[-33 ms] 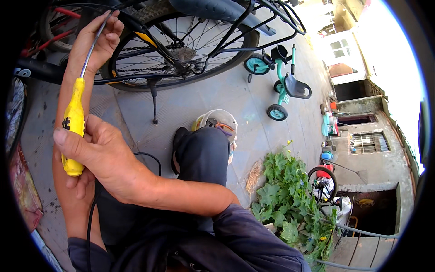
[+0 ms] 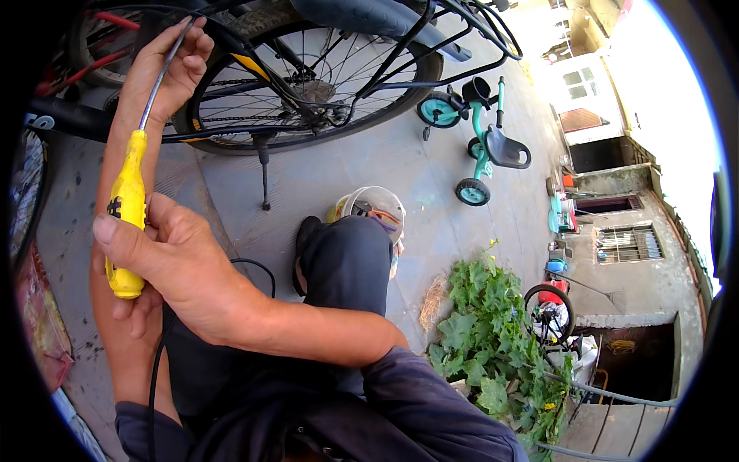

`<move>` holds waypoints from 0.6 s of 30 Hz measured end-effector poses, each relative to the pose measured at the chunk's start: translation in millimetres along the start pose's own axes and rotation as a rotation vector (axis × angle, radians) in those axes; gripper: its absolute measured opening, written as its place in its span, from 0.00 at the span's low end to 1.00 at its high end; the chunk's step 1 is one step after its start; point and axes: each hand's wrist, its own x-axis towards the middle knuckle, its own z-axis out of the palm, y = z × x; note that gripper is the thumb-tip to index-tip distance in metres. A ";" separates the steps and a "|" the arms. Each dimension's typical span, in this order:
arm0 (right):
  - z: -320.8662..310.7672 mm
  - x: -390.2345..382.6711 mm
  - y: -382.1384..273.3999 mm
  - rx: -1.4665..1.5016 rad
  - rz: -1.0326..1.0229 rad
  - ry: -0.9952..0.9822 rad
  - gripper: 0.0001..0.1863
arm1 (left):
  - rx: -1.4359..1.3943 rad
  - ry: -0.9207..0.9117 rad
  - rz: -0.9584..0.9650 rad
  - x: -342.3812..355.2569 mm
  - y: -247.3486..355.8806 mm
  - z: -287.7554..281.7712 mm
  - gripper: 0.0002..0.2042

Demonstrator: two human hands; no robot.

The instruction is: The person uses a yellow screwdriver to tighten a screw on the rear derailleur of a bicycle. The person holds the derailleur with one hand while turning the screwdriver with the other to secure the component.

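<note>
Both hands grip a yellow screwdriver [image 2: 127, 212]: right hand [image 2: 165, 266] clasps handle, left hand [image 2: 165, 73] pinches shaft.

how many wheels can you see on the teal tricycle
3. On the teal tricycle, the front wheel is at upper left by the bicycle's rear wheel, one rear wheel is at the bottom nearest the bucket, and another peeks out beside the seat, mostly hidden.

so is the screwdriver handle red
No, the screwdriver has a yellow handle, gripped by the right hand, while the left hand steadies its metal shaft near the tip.
</note>
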 end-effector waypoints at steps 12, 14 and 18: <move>-0.2 1.6 5.0 0.115 0.086 -0.105 0.22 | -0.080 0.023 -0.053 -6.9 1.7 8.6 0.09; -1.0 1.8 6.5 0.177 0.068 -0.164 0.25 | -0.115 0.055 -0.076 -8.7 3.1 12.6 0.09; 1.6 1.4 4.5 0.173 0.092 -0.133 0.26 | -0.082 0.144 -0.040 -13.4 1.9 20.2 0.10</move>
